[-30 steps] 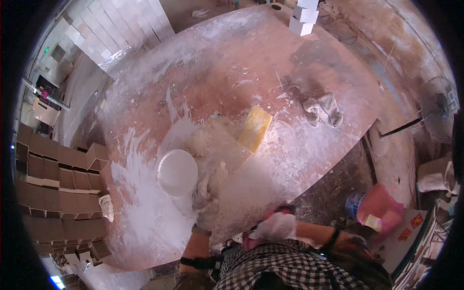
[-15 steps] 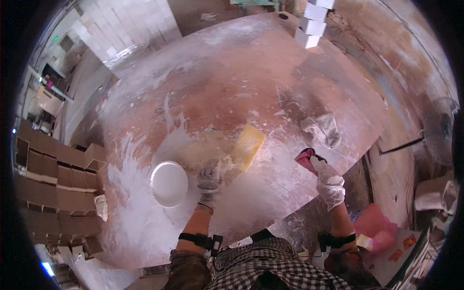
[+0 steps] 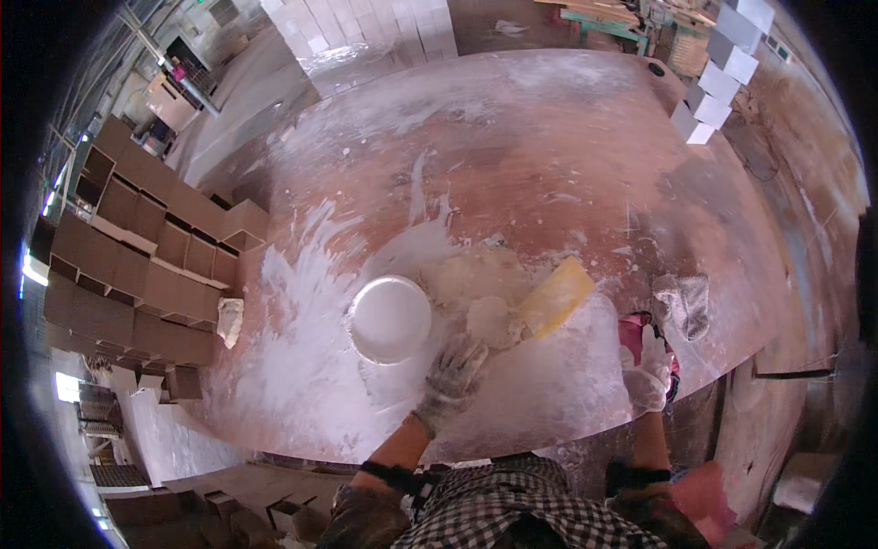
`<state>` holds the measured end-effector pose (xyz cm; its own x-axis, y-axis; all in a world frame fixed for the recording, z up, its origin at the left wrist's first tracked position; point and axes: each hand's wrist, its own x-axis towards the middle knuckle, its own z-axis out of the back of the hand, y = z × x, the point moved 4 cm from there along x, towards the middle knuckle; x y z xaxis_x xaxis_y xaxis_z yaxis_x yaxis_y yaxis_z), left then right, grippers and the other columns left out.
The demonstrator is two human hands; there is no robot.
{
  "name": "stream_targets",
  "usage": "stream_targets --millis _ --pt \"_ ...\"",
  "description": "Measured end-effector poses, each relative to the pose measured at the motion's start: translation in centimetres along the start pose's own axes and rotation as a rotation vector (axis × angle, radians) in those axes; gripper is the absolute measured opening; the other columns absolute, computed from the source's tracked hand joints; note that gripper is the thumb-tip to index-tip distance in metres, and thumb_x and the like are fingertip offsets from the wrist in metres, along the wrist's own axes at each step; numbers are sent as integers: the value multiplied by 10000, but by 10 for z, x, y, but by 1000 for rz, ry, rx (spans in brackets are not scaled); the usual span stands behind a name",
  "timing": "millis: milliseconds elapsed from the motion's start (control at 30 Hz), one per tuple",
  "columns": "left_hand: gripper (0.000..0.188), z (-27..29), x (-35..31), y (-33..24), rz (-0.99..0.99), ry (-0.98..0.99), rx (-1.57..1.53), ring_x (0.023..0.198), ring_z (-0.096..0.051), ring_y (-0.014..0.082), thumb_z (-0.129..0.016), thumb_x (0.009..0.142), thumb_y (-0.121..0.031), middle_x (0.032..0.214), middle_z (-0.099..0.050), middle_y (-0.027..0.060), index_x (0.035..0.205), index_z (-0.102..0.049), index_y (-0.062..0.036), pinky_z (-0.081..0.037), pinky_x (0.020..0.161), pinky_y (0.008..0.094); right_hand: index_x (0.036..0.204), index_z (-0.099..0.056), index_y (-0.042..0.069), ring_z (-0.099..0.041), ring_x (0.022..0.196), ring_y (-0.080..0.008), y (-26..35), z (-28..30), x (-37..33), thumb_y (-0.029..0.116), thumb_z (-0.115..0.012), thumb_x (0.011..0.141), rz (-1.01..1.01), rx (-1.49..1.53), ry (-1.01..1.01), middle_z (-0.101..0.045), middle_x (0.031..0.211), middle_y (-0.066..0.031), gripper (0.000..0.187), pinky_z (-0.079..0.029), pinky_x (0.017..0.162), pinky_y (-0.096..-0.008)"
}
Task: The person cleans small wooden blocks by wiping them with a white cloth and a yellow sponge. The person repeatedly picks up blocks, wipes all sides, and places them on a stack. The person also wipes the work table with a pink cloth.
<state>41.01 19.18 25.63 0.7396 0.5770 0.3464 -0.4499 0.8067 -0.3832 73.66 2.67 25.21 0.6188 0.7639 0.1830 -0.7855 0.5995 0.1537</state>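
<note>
My left hand (image 3: 455, 373), in a powdery glove, has its fingers stretched over the white-dusted tabletop (image 3: 540, 178). Just beyond its fingertips lies a pale round disc (image 3: 492, 320). To the left stands a shallow round white tub (image 3: 391, 320); a yellow rectangular block (image 3: 556, 297), perhaps a sponge, lies right of the disc. My right hand (image 3: 647, 377), gloved in white, is closed on a red and black cloth-like item (image 3: 631, 335) at the table's right side. A crumpled grey cloth (image 3: 684, 306) lies beside that hand. Palm and fingertips of the right hand are partly hidden.
Brown cartons (image 3: 137, 265) are stacked along the left edge, near a small whitish rag (image 3: 230, 322). White boxes (image 3: 718, 87) rise in a tilted-looking stack at the far right corner. A pale stacked block wall (image 3: 366, 37) stands beyond the table. A pink bag (image 3: 704, 499) is at lower right.
The view has swung left, so everything sits further right. My left hand has drawn back toward me, uncovering the disc. My right hand, with the red item, has come closer to the grey cloth.
</note>
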Motion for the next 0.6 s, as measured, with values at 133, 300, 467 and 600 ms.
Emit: stream_targets --millis 133,300,467,600 --pt "386 52 -42 0 88 41 -112 1173 -523 334 -692 768 -140 1244 -567 127 1141 -604 -88 -414 999 464 919 -632 74 -629 763 -315 52 25 24 280 -628 812 -24 214 129 -660 791 -101 232 -488 689 -428" --pt "274 120 -110 19 260 -179 34 987 -631 320 -692 757 -48 1022 -665 113 1023 -642 -91 -492 896 440 1144 -612 72 -566 1087 -301 134 -39 -18 305 -650 757 754 108 188 -626 1098 -143 453 -415 977 -421" --pt "244 216 -177 39 507 -216 207 1038 -601 312 -686 785 -83 1059 -656 104 1025 -644 -98 -478 913 439 1306 -514 88 -510 1161 -335 227 -41 -20 248 -646 741 922 375 316 -563 1216 -134 601 -387 1020 -438" --pt "343 265 -240 93 601 -214 417 1088 -589 316 -691 817 -127 1125 -641 132 1147 -601 -98 -475 933 418 1317 -509 89 -509 1149 -360 263 -15 -38 143 -611 749 905 450 299 -565 1191 -142 580 -433 969 -426"
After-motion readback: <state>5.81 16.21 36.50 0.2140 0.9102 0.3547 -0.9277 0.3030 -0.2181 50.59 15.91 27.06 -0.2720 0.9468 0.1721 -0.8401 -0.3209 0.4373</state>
